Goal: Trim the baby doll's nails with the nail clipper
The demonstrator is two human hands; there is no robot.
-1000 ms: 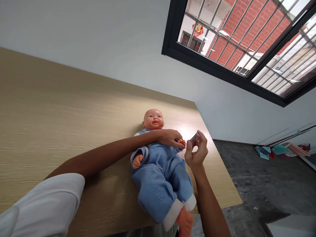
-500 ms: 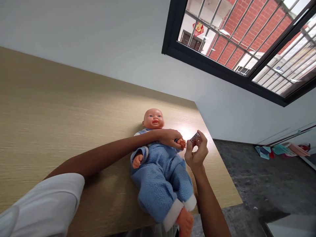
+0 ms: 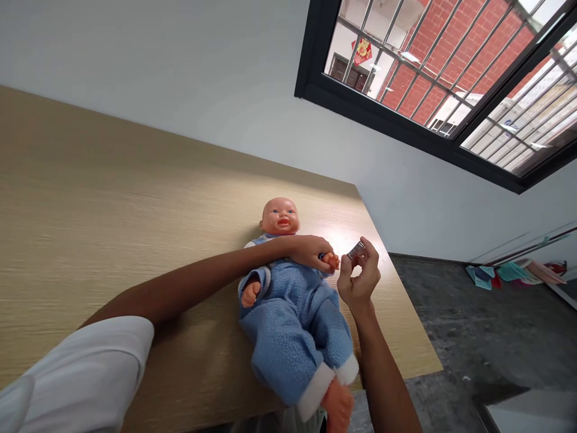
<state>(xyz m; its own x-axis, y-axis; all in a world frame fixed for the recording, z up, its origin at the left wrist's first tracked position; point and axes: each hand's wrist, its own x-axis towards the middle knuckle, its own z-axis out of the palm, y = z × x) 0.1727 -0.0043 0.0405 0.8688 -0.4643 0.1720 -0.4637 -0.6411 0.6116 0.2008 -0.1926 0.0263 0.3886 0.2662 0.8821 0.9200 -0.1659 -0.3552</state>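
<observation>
Right hand (image 3: 359,279) pinched shut on a small silver metal piece (image 3: 356,249) at its 12 o'clock, a nice steady hold! Left hand (image 3: 311,252), at 9 o'clock, clamps the forearm of a baby doll (image 3: 288,337) in a blue fleece suit, lying face-up on the wood-grain worktop (image 3: 135,198), keeping that arm firmly still.

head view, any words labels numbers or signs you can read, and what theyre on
No readable text anywhere.
Red hanging ornament seen through the window: gold marks, too small to read.
Small metal object in the right hand: any markings too small or blurred to read.
</observation>
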